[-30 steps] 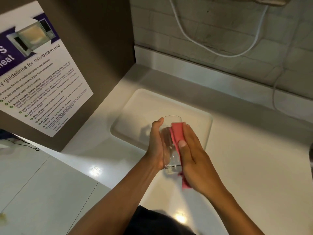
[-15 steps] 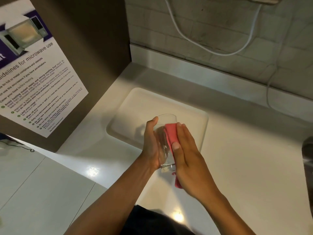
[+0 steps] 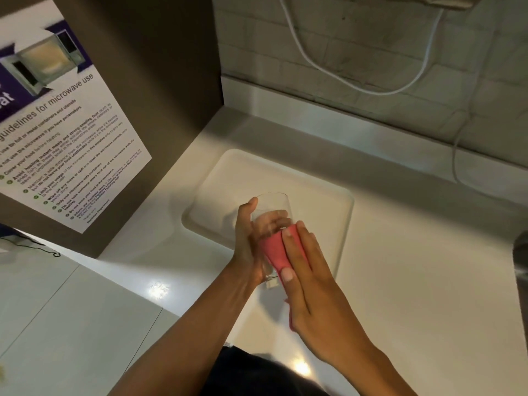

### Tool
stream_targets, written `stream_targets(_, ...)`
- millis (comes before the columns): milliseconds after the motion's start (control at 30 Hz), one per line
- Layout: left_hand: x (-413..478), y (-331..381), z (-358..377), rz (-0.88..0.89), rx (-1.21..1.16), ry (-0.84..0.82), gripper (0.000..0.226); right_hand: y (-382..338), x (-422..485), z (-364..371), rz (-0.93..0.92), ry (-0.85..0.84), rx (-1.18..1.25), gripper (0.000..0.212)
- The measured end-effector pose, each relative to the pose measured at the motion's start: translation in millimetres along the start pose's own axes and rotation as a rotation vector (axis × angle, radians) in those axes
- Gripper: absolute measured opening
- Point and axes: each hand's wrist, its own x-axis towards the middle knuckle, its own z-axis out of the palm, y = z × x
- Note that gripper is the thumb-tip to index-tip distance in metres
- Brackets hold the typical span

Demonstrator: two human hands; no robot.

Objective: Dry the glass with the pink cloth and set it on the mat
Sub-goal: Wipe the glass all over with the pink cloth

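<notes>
My left hand point(image 3: 248, 243) grips a clear drinking glass point(image 3: 273, 207), held tilted with its rim pointing away from me, above the near edge of the white mat point(image 3: 228, 178). My right hand point(image 3: 311, 284) lies flat against the glass's right side and presses the pink cloth point(image 3: 274, 250) onto it. The cloth wraps the lower half of the glass; its far end hangs hidden under my right palm. The fingers of my left hand show through the glass.
The mat lies on a white counter point(image 3: 414, 281) against a tiled wall with a hanging white cable point(image 3: 354, 87). A brown panel with a microwave-use poster point(image 3: 57, 130) stands at the left. A dark metal object point(image 3: 521, 258) shows at the right edge.
My right hand and the pink cloth have slid down the glass from near the rim toward its base. The upper part of the glass is now uncovered. My left hand keeps its grip.
</notes>
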Motion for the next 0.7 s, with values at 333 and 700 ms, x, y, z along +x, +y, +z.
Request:
stream_targets(333,1.5,-1.2,8.9,-0.029,0.007,-0.015,0.073,-2.6,16.2,-7.3,0.043,0.027,0.037,0.058)
stream_targets(700,-2.5,-6.4,17.7,-0.002,0.060,0.049,0.068,-6.3,34.8,-23.0,0.170,0.005,0.130,0.063)
